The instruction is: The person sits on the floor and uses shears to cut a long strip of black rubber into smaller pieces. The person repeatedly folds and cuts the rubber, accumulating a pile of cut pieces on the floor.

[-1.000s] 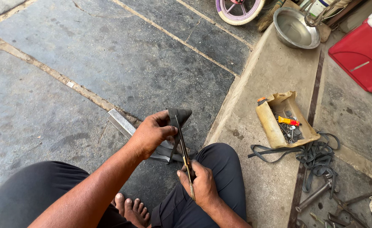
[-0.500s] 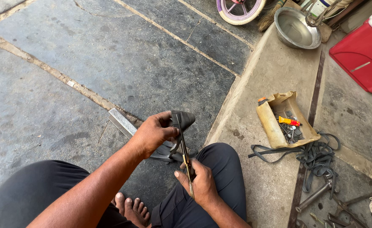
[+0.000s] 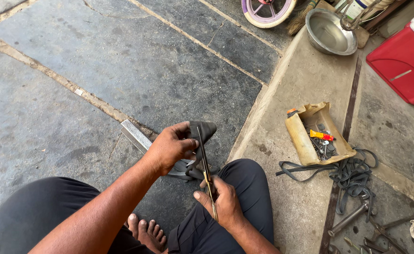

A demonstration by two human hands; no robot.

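Note:
My left hand (image 3: pixel 171 148) grips a folded piece of black rubber tube (image 3: pixel 202 131) held up above my knee. My right hand (image 3: pixel 221 202) is closed round the handles of a pair of scissors (image 3: pixel 204 162), whose long blades run up against the rubber beside my left thumb. A flat metal bar (image 3: pixel 135 135) lies on the stone floor just behind my left hand. I sit cross-legged in dark trousers, with a bare foot (image 3: pixel 146 233) showing below my arms.
A cut-open yellowish container (image 3: pixel 306 141) with small tools sits on the concrete step at right. Black rubber strips (image 3: pixel 348 174) and metal tools (image 3: pixel 350 218) lie near it. Further back are a steel bowl (image 3: pixel 329 33), a red box (image 3: pixel 402 61) and a small wheel (image 3: pixel 268 9).
Both hands stay in the same place. The scissors have shifted slightly along the rubber piece.

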